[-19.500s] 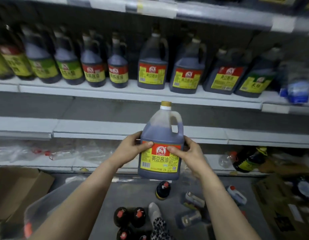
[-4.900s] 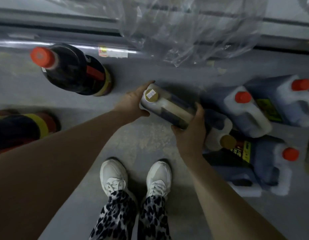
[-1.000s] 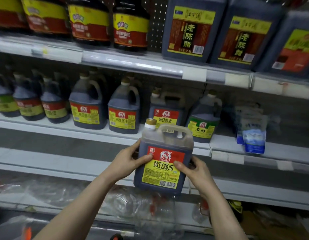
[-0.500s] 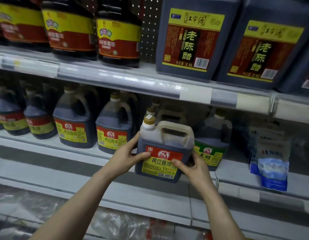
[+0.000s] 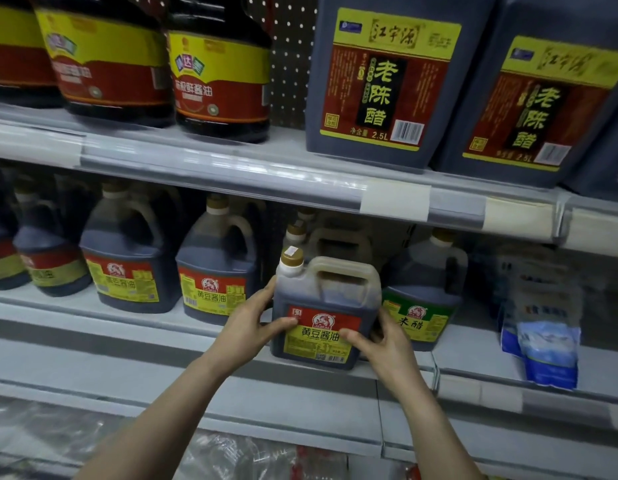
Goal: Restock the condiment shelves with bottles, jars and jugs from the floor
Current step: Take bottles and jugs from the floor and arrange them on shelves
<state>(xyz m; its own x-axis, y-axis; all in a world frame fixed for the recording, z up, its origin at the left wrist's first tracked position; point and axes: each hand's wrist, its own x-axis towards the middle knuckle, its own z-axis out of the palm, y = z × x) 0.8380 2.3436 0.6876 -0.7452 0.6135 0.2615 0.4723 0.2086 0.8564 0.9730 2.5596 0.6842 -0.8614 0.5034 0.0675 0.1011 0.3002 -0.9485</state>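
Note:
A dark soy sauce jug (image 5: 326, 306) with a gold cap and a red and yellow label stands upright at the front edge of the middle shelf (image 5: 134, 323). My left hand (image 5: 248, 323) grips its left side, thumb across the label. My right hand (image 5: 380, 341) grips its right side, thumb on the label's lower right. Behind it stands another jug of the same kind, mostly hidden. To its left are matching jugs (image 5: 214, 275); a green-labelled vinegar jug (image 5: 425, 296) is at its right.
The upper shelf (image 5: 231, 164) holds round red-and-yellow soy bottles (image 5: 220, 71) and large square vinegar jugs (image 5: 387, 84). Blue and white bags (image 5: 543, 341) stand at the right of the middle shelf. Crumpled clear plastic (image 5: 231, 455) lies below.
Over the last second both hands raised the jug from below shelf level and moved it forward onto the middle shelf's front edge. The camera came closer to the shelves.

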